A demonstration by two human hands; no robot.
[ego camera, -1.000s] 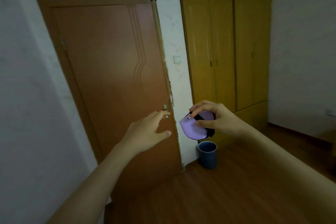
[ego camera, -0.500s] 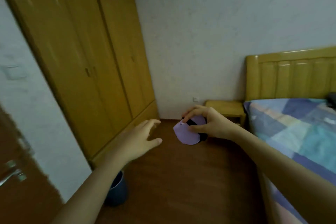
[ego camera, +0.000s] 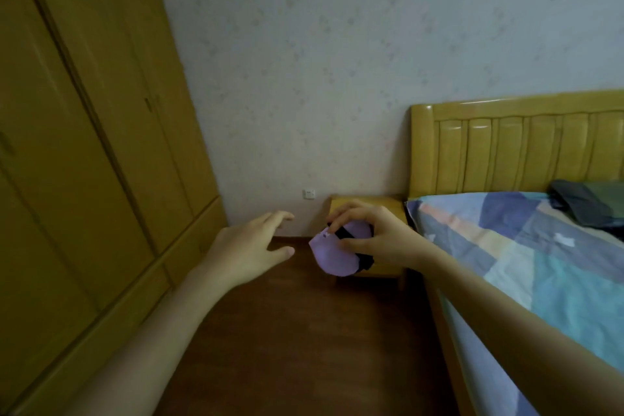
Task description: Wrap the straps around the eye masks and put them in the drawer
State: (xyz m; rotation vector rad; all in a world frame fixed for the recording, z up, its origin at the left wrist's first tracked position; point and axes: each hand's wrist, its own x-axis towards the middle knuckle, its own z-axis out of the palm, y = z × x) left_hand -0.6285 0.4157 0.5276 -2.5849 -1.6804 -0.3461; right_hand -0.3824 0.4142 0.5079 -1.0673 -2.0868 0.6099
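A folded purple eye mask (ego camera: 332,255) with a black strap wound round it hangs in the air at the middle of the view. My right hand (ego camera: 378,238) grips it from above and from the right. My left hand (ego camera: 250,248) floats a little to the left of the mask, fingers spread, holding nothing. Behind both hands a small yellow wooden nightstand (ego camera: 366,204) stands against the wall beside the bed; my right hand and the mask hide most of its front, so no drawer can be made out.
A tall yellow wardrobe (ego camera: 84,145) fills the left side. A bed with a patchwork cover (ego camera: 540,263) and a yellow headboard (ego camera: 520,142) runs along the right, with dark folded cloth (ego camera: 584,208) on it. Dark wooden floor (ego camera: 304,331) lies between them.
My view has swung right from a brown door, past the wardrobe, to the corner with the nightstand and the bed. Both hands kept their pose, the right one still gripping the mask.
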